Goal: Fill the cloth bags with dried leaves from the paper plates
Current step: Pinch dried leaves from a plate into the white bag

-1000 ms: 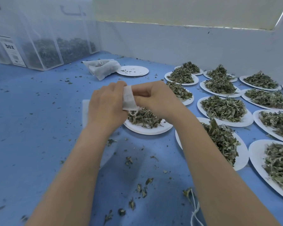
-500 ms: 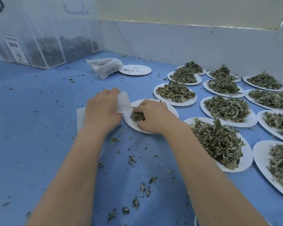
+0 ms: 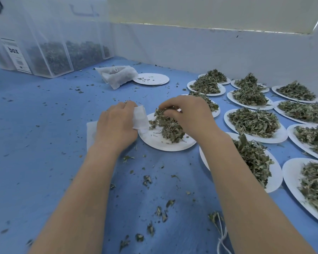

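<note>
My left hand grips a small white cloth bag at the left rim of a paper plate. My right hand is above that plate, its fingers pinching a bunch of dried leaves lifted off the pile, close to the bag's mouth. More leaves lie on the plate beneath. A flat white cloth lies under my left wrist.
Several paper plates heaped with dried leaves fill the right side up to the white wall. A filled cloth bag and an almost bare plate lie further back. A clear plastic box of leaves stands at back left. Crumbs litter the blue table; a white string lies near me.
My right hand went down onto the plate's leaves, then rose with a bunch toward the bag. My left hand has kept holding the bag beside the plate.
</note>
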Action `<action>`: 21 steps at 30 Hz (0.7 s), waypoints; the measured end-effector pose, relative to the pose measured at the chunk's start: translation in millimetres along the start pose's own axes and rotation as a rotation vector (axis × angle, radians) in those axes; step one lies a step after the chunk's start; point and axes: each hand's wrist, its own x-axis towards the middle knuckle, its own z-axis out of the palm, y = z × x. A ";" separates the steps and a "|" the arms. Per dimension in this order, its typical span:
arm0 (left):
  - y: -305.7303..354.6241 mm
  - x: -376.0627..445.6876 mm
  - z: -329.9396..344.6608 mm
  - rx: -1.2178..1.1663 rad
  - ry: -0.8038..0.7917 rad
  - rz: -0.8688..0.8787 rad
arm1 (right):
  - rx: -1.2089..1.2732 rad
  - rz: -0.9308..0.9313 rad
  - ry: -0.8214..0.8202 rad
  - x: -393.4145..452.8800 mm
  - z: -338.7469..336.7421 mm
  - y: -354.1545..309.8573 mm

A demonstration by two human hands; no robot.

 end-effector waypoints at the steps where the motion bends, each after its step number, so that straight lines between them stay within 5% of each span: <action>1: 1.6 -0.2 0.1 0.004 -0.002 0.009 | 0.033 -0.003 -0.009 -0.3 -1.6 -1.3; 8: 14.8 -0.7 5.2 -0.052 0.023 0.071 | 0.093 -0.106 -0.067 -0.2 5.4 -17.9; 14: 22.9 -1.2 6.9 -0.305 0.108 0.049 | 0.357 -0.011 -0.020 -3.3 9.9 -22.8; 21: 32.5 -4.3 6.9 -0.392 0.139 0.051 | 0.087 -0.049 0.009 -1.3 10.2 -30.0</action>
